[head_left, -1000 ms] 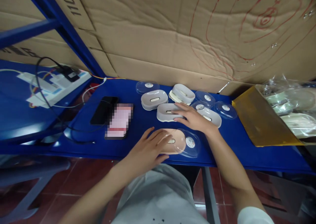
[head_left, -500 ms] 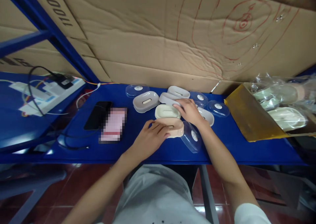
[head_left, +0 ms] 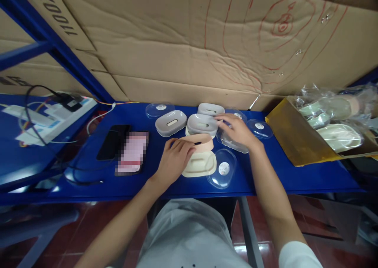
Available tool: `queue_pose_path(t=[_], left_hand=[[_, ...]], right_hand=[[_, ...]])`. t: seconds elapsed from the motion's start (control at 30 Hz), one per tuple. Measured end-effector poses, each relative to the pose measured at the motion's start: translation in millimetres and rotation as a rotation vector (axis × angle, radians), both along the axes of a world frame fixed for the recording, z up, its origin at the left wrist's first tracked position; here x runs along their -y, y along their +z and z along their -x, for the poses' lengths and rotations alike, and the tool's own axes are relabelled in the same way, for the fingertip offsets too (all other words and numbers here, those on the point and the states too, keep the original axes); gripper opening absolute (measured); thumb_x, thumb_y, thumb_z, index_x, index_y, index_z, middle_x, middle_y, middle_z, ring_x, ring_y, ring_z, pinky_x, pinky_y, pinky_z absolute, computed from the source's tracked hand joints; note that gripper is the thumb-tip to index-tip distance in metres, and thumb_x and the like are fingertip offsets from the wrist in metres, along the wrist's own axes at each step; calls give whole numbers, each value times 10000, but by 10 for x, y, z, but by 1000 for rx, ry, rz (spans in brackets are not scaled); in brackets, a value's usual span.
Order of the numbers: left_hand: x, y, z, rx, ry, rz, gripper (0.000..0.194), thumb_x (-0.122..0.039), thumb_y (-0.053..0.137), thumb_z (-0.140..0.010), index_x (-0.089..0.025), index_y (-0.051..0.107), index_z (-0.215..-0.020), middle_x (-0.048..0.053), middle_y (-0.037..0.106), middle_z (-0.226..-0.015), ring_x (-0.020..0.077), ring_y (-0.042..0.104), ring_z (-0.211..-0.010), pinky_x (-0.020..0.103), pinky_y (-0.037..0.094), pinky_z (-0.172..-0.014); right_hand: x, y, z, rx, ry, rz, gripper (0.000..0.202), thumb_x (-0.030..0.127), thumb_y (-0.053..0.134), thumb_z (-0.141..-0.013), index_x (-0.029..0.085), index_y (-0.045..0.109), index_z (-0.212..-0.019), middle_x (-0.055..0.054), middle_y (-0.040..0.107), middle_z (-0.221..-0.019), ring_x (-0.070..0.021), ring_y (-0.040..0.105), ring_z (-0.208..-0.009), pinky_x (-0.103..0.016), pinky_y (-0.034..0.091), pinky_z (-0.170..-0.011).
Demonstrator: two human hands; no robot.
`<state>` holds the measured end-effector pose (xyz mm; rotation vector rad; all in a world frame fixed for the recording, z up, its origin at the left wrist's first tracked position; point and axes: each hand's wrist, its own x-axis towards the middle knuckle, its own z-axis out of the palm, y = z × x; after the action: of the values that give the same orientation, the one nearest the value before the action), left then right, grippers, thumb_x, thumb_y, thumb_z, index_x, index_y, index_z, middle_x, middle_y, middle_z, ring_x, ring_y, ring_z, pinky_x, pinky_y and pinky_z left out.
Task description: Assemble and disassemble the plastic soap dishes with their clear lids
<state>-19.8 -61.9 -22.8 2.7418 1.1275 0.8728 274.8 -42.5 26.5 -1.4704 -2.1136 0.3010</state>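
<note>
Peach dish (head_left: 206, 143) is prob. thin plastic: light, stiff, a bit slippery. Best held by the rim at its short ends. L hand (head_left: 174, 159) pinches its left end; it's tipped, at the far edge of the cream base (head_left: 201, 165) on the desk (head_left: 265, 181). R hand's (head_left: 238, 130) fingers are at the grey dish's (head_left: 196, 120) right rim; can't tell if they grip. Vs. 0.5 sec ago: peach dish's base now shows, & grey dish covers the 2nd cream base (head_left: 213, 135), bare then.
</note>
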Motion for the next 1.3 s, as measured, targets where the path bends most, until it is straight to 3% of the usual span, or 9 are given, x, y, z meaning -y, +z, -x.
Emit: queue_pose_path(t=[0.13, 0.23, 0.33, 0.5, 0.63, 0.93, 1.03, 1.17, 1.3], left_hand=[[-108, 119, 111, 44, 98, -19, 238, -270, 414, -1133, -224, 647, -1119, 95, 798, -1103, 278, 731, -1062, 483, 469, -1045], [-197, 185, 118, 22, 133, -71, 250, -286, 423, -1134, -204, 659, -1122, 126, 795, -1125, 312, 722, -1097, 519, 455, -1066], [-244, 176, 53, -38, 138, -100, 256, -296, 447, -1131, -196, 681, -1151, 144, 793, -1144, 346, 704, -1168, 574, 413, -1108], [-194, 48, -31, -152, 91, -100, 239, -243, 483, -1114, -205, 686, -1235, 142, 774, -1261, 360, 680, -1259, 644, 322, -1183], [21, -23, -43, -182, 78, -96, 323, -171, 477, -1087, -216, 661, -1349, 165, 674, -1476, 360, 608, -1398, 638, 295, -1219], [410, -158, 54, -163, -50, -13, 386, -329, 476, -1130, -203, 618, -1465, 189, 519, -1641, 363, 478, -1531, 651, 247, -1284], [491, -191, 118, -134, -106, 5, 431, -405, 528, -1115, -205, 601, -1491, 189, 484, -1666, 373, 435, -1562, 659, 208, -1308], [703, -211, 87, -137, -222, 17, 608, -584, 585, -1066, -239, 545, -1565, 173, 437, -1704, 378, 398, -1586, 687, 93, -1337], [872, -246, -124, -194, -276, 13, 608, -599, 564, -1072, -307, 510, -1602, 128, 431, -1721, 359, 372, -1606, 723, -7, -1328]], right_hand=[[542, 22, -330, 87, -243, 34, 358, 495, 498, -1103, 255, 758, -1155, -96, 811, -1175, -310, 741, -1111, -465, 535, -1006], [907, -237, -461, 229, -324, 80, 385, 531, 613, -1043, 284, 700, -1325, -107, 761, -1349, -370, 687, -1261, -545, 506, -1044], [1041, -468, -508, 286, -317, 71, 429, 471, 591, -1060, 285, 638, -1443, -113, 690, -1482, -373, 615, -1373, -555, 493, -1039], [916, -456, -566, 303, -255, 2, 389, 475, 487, -1115, 259, 704, -1355, -102, 772, -1343, -340, 664, -1228, -510, 458, -997], [757, -384, -612, 239, -260, -49, 418, 516, 437, -1126, 262, 744, -1251, -97, 806, -1241, -322, 690, -1112, -479, 445, -959], [644, -288, -877, 45, -638, -252, 570, 593, 327, -1128, 201, 737, -1076, -123, 795, -916, -281, 707, -816, -381, 473, -761], [617, -326, -986, 214, -719, -327, 532, 568, 372, -1116, 190, 746, -1122, -145, 796, -963, -305, 697, -893, -419, 461, -846], [532, -442, -1061, 413, -665, -279, 405, 418, 431, -1102, 181, 752, -1173, -167, 812, -1049, -354, 683, -1054, -494, 433, -951], [666, -431, -916, 413, -561, -255, 369, 285, 469, -1076, 186, 689, -1356, -159, 741, -1390, -362, 638, -1283, -523, 424, -1055]])
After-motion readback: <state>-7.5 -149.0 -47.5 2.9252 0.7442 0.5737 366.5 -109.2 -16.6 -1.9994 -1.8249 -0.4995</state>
